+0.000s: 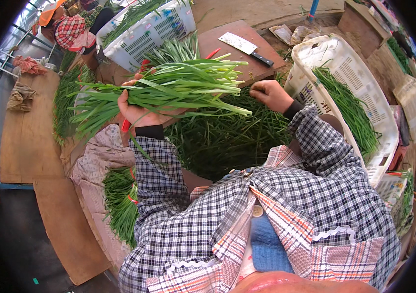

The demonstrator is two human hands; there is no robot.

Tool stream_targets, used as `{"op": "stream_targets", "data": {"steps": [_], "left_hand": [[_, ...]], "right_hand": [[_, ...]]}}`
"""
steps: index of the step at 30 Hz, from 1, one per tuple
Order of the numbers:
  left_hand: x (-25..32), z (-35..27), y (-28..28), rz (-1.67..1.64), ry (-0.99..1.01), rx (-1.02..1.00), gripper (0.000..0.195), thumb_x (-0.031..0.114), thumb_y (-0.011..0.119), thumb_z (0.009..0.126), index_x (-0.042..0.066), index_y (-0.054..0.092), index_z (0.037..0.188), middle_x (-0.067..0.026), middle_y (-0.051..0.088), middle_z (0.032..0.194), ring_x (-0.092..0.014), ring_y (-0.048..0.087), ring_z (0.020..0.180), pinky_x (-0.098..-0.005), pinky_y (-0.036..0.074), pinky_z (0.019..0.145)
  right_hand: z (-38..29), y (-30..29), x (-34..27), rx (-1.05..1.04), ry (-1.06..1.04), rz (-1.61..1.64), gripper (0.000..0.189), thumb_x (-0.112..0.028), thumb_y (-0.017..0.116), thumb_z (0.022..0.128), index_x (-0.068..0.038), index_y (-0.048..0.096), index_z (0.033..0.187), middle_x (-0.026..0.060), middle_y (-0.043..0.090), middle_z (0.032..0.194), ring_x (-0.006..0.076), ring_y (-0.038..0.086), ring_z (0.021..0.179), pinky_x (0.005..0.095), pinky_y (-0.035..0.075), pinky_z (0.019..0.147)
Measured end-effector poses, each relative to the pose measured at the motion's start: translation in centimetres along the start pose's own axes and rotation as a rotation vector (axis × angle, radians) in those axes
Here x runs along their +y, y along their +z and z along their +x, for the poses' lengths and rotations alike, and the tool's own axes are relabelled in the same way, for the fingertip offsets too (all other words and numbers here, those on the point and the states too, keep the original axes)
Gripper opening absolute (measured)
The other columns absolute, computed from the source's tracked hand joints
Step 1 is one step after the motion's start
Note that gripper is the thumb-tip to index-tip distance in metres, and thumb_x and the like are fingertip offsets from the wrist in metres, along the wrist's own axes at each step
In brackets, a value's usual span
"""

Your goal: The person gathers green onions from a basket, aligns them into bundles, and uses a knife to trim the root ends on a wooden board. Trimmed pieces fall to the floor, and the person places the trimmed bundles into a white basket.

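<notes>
A loose bunch of green garlic chives (189,82) lies across my left hand (138,110), whose fingers curl around it. The pale cut stems point right and the leaf tips hang to the left. To the right of the stem ends, my right hand (268,93) is held with its fingers curled in; whether a leaf is pinched there cannot be told. Below both hands spreads a dark heap of loose leaves (230,135). Beyond the bunch, a cleaver (243,44) with a black handle rests on a brown board (226,31).
A white plastic basket (340,55) holding chives stands at my right. Another white basket (156,34) with greens is at the far left, near a person (72,31) in an orange cap. Chives tied with red bands (122,205) lie by my left elbow. Wooden boards (28,132) extend leftward.
</notes>
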State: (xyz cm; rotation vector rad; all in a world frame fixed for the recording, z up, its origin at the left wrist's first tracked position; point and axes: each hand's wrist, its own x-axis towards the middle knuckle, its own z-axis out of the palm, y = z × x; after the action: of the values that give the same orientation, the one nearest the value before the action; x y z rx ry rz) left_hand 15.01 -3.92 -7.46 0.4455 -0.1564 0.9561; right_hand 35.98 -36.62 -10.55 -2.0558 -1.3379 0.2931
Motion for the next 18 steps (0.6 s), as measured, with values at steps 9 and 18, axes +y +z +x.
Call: {"op": "stream_targets", "data": {"steps": [9,18], "left_hand": [[-0.6,-0.2,1.0,-0.020,-0.085,-0.079,0.021,0.017,0.057,0.082,0.003,0.065,0.095,-0.0118,0.066,0.096,-0.031,0.060,0.110,-0.0659,0.038,0.108],[0.9,0.2,-0.6,-0.071,-0.094,-0.046,0.024,0.021,0.058,0.085,0.005,0.067,0.100,-0.0170,0.063,0.119,-0.049,0.050,0.123,-0.0617,0.034,0.111]], "right_hand": [[1.4,0.3,-4.1,0.129,-0.175,0.250,0.035,-0.015,0.064,0.092,-0.001,0.060,0.124,0.0182,0.066,0.105,0.0259,0.065,0.091,0.0340,0.053,0.075],[-2.0,-1.2,2.3,-0.418,0.302,-0.654,0.019,-0.023,0.065,0.089,-0.004,0.068,0.090,0.0157,0.067,0.084,0.0355,0.066,0.089,0.0471,0.053,0.079]]}}
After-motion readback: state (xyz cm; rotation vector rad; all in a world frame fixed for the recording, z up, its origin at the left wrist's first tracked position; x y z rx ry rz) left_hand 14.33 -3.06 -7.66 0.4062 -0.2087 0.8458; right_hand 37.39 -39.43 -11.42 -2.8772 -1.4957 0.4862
